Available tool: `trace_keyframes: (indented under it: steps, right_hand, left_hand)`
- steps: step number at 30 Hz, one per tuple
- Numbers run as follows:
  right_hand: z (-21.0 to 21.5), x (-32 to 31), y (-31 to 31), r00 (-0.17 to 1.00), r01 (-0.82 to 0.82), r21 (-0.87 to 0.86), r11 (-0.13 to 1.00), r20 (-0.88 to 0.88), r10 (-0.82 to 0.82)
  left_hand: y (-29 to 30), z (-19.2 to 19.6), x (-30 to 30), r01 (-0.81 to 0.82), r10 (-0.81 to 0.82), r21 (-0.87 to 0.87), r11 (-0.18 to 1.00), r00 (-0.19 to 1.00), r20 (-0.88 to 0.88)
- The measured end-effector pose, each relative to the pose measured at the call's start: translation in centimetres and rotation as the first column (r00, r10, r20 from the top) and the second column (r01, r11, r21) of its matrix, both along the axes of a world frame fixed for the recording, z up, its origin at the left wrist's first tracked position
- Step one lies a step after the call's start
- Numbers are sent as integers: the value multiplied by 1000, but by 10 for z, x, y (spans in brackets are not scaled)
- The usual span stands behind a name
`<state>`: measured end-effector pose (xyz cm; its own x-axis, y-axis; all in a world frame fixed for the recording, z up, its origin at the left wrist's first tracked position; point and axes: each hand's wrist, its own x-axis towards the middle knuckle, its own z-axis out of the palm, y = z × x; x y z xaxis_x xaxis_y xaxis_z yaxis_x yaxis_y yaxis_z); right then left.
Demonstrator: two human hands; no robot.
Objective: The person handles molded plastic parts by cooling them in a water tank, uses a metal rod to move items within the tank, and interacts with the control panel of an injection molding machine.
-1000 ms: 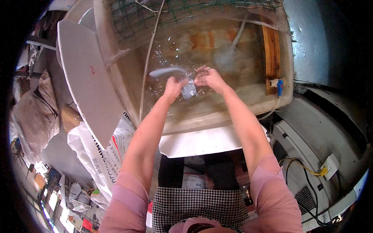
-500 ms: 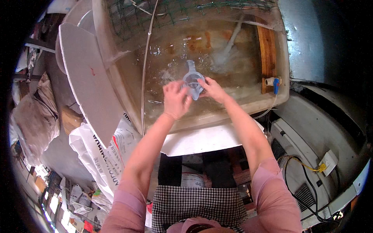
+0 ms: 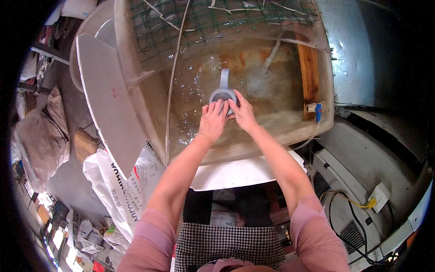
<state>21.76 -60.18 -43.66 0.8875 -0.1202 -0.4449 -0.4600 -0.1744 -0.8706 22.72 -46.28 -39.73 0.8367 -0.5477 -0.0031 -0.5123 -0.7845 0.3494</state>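
Over the water in the tub, I hold a grey round plastic piece (image 3: pixel 224 80) with a ring-like rim and a flat, strap-like arm pointing away from me. A darker recess shows inside its ring. The fingers of my left hand (image 3: pixel 212 121) press on the near left part of the ring. My right hand (image 3: pixel 244 114) grips its right side, with the thumb over the near edge. Fingers of both hands almost meet there and hide the near part of the piece.
A wide, pale tub (image 3: pixel 330 81) holds murky water. Green wire mesh (image 3: pixel 204 34) lies across its far part. A thin rod (image 3: pixel 174 59) crosses the left side. A wooden board (image 3: pixel 308 68) and a blue-handled valve (image 3: pixel 318 110) are at the right. A grey panel (image 3: pixel 106 95) leans at the left.
My left hand, blurred by motion before, now rests on the near side of the grey piece. The piece shows its ring and arm more squarely. My right hand keeps hold of it.
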Motion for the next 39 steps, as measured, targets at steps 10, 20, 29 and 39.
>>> trace_keyframes:
  steps: [10, 20, 29, 39]
  right_hand:
    - [8, 9, -1, 993, 9, -202, 979, 121, 16]
    - [75, 19, -17, 988, 125, 267, 956, 51, -143]
    - [20, 42, -39, 750, -557, -791, 252, -349, 563]
    - [-25, 20, -86, 935, -345, -651, 677, -298, 191]
  left_hand:
    - [-14, 22, 18, -55, 56, 12, 998, 974, -218]
    - [-5, 57, 6, -887, 154, -192, 420, 278, -948]
    - [23, 51, 50, -986, 16, 84, 145, -83, -996]
    - [-41, -56, 136, -990, 133, -75, 118, 91, -987]
